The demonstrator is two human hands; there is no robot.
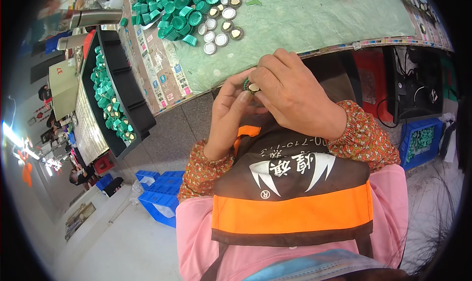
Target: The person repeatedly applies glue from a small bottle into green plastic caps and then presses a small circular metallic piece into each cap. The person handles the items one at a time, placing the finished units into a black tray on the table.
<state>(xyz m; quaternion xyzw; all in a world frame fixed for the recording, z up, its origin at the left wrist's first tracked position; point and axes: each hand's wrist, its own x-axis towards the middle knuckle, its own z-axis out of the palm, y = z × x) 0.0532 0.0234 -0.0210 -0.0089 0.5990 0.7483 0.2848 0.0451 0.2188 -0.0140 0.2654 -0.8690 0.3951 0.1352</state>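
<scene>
Close to the table's near edge, my two hands meet around a small round piece (253, 87) with a green and dark rim and a cream centre. My left hand (226, 111) grips it between thumb and fingers. The bent fingers of my right hand (297, 91) close over its other side, and their tips are partly hidden. Beyond them on the green-covered table (295, 27) lies a heap of green fluted cups (172, 10). Several white discs (209, 37) and dark fluted cups with cream centres (236, 33) are spread beside the heap.
At the left, a long black tray (129, 86) holds green cups, some with cream centres. Blue crates (164, 195) stand on the floor at lower left. On the right are another blue crate (407, 155), a red panel (369, 84) and dark cables (400, 77) under the table.
</scene>
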